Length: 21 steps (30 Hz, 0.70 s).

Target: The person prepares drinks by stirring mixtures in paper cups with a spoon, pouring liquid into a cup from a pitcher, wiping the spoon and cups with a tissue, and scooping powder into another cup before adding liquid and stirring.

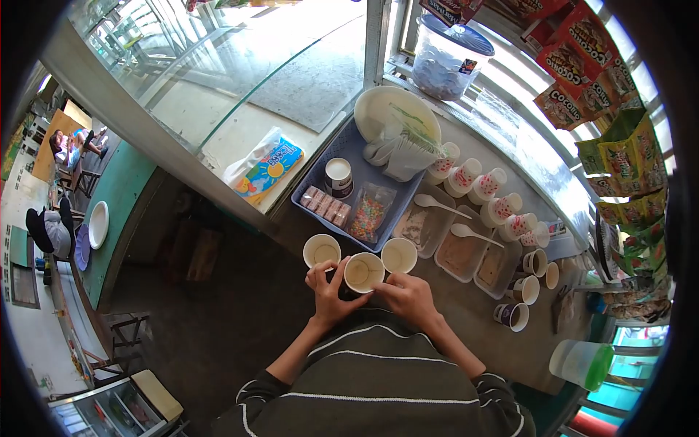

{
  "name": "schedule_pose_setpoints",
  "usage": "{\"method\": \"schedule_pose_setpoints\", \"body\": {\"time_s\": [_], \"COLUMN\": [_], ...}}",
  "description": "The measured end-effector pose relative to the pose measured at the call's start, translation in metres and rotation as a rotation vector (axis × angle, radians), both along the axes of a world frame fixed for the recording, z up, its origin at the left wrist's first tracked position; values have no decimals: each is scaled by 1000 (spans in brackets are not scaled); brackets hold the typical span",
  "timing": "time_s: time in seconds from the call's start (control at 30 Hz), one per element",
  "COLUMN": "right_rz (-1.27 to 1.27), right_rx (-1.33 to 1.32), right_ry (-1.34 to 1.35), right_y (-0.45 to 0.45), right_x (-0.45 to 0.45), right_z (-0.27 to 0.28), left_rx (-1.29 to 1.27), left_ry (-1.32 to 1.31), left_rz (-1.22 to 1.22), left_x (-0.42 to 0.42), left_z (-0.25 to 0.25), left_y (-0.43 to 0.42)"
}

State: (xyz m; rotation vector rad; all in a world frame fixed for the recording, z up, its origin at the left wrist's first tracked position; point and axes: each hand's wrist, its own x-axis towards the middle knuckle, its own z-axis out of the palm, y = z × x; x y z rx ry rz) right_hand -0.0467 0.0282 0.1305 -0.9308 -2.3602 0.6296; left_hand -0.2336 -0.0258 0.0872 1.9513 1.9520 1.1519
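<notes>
One open paper cup [364, 273] is held between two bare hands, in front of a striped dark shirt [371, 386], its mouth facing the viewer. The left hand [329, 295] pinches the cup's left side between thumb and forefinger, the other fingers bent and slightly apart. The right hand [409, 297] grips the lower right side with thumb and forefinger, the remaining fingers curled under.

Close on either side are two more open cups: a left cup [322, 251], just beside the left fingers, and a right cup [399, 256], near the right hand.

Just beyond the cups is a blue-grey basket [312, 215]. Inside it are a dark-sided cup [338, 175], pink packets [325, 207], a clear bag of multicoloured pieces [372, 213] and a milky plastic bag [400, 149].

To the right, shallow clear tubs [459, 256] hold brown and pale contents, with two white spoons [477, 234] resting across them. Behind the tubs, red-patterned white cups [484, 186] form a curved line. Further right are open dark-patterned cups [511, 317] and a green-lidded container [582, 364].
</notes>
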Motion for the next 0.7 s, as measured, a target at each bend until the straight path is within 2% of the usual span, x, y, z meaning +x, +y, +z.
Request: {"method": "schedule_pose_setpoints", "body": {"time_s": [0.37,0.6,0.7], "right_rz": [-80,-53,-245], "right_rx": [112,165,69], "right_ry": [222,353,459], "right_y": [-12,-9,-2], "right_x": [-11,-17,-9], "right_z": [-12,31,47], "left_rx": [-48,-16,-43], "left_ry": [-48,-69,90], "left_rz": [34,73,88], "left_x": [7,6,8], "left_z": [-4,-13,-2], "left_y": [-6,-4,0]}}
